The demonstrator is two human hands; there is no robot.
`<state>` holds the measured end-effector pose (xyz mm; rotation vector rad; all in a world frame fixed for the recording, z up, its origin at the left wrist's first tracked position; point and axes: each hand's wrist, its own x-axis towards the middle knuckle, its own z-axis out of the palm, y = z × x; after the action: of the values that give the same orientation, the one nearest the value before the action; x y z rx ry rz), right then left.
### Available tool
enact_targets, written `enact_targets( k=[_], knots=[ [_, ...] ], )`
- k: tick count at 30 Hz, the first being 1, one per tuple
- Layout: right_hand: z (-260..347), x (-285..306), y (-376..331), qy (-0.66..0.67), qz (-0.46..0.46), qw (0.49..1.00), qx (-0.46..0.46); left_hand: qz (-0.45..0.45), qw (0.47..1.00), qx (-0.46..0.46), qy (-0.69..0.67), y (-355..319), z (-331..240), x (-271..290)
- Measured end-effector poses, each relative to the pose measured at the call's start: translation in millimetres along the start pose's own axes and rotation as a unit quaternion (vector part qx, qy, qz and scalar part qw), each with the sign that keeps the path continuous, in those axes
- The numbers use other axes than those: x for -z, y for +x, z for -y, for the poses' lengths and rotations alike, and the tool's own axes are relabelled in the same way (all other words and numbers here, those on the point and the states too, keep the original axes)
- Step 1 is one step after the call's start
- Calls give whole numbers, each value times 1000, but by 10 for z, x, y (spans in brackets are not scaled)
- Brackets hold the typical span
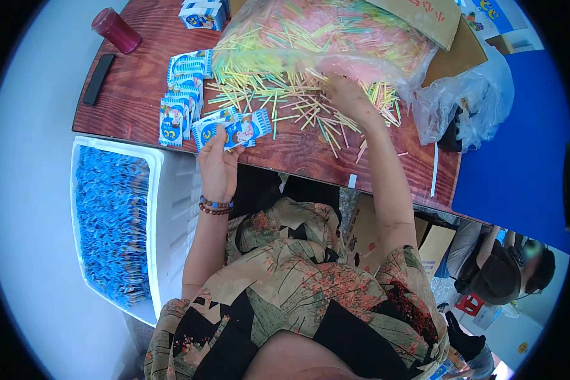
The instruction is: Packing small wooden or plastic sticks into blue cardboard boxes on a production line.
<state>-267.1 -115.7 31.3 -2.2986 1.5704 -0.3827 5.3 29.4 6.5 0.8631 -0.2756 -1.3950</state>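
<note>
My left hand (218, 166) is closed on a few blue-and-white sachets (240, 130), fanned out at the table's front edge. More sachets of that kind (174, 117) lie overlapping in a column just beyond it. My right hand (349, 100) reaches into a heap of thin pastel sticks (297, 104), yellow, green and pink. Its fingers are bent down among the sticks, and the fingertips are partly hidden; they appear pinched on some sticks. A large clear plastic bag (386, 54) full of such sticks lies open behind that hand.
A white foam box (155, 221) packed with blue sachets stands left of the table (139, 82). On the table are a dark red lidded cup (117, 31), a black bar-shaped object (99, 80) and blue-white boxes (202, 16). A crumpled clear bag (465, 101) lies right; another person (503, 272) is beyond.
</note>
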Motion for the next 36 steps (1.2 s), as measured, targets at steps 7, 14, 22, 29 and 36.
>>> enact_targets(
  k=[7, 14, 22, 29, 36],
  knots=[
    [294, 218, -38, 419, 281, 859, -86, 24, 999, -20, -15, 439, -60, -726],
    [580, 150, -4, 491, 374, 786, -49, 104, 980, -58, 157, 853, 161, -1271],
    [553, -140, -36, 671, 306, 672, -72, 63, 985, -85, 137, 840, 121, -1239],
    [1135, -459, -108, 866, -27, 497, -37, 28, 988, 25, -149, 746, 320, -929],
    [1317, -651, -264, 752, -89, 653, -18, -33, 984, 34, -173, 723, 301, -911]
  ],
)
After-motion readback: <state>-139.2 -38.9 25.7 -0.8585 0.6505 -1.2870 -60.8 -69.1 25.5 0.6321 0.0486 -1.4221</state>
